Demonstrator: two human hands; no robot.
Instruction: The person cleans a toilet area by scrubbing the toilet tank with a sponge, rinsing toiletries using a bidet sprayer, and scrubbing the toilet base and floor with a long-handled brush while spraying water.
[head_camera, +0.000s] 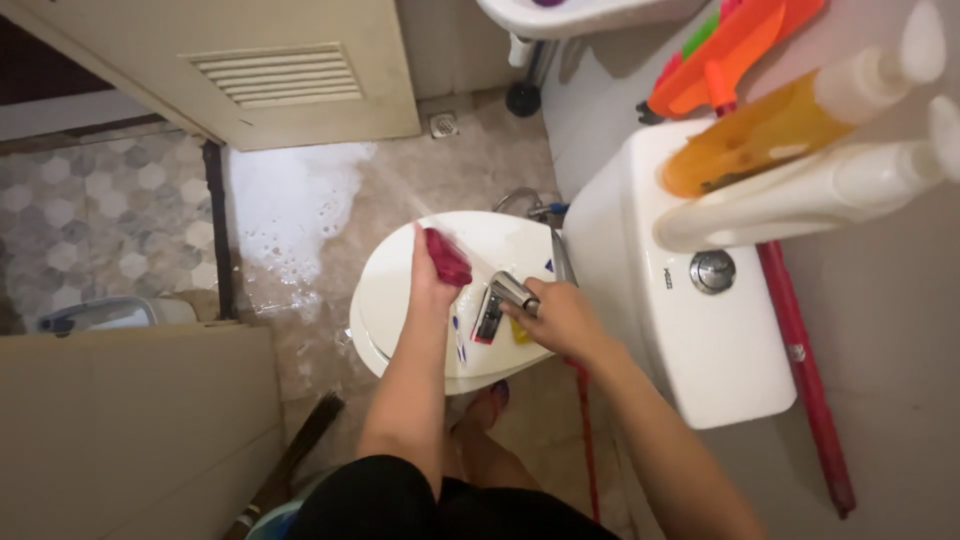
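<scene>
L hand (432, 270) is gripping a red cloth (447, 257) on the closed toilet lid (400, 285); R hand (560, 318), nearer the tank (690, 350), is squeezing a spray nozzle (510, 293). Lid looks partway wiped; foam (290, 205) is lying on floor beyond lid.
</scene>
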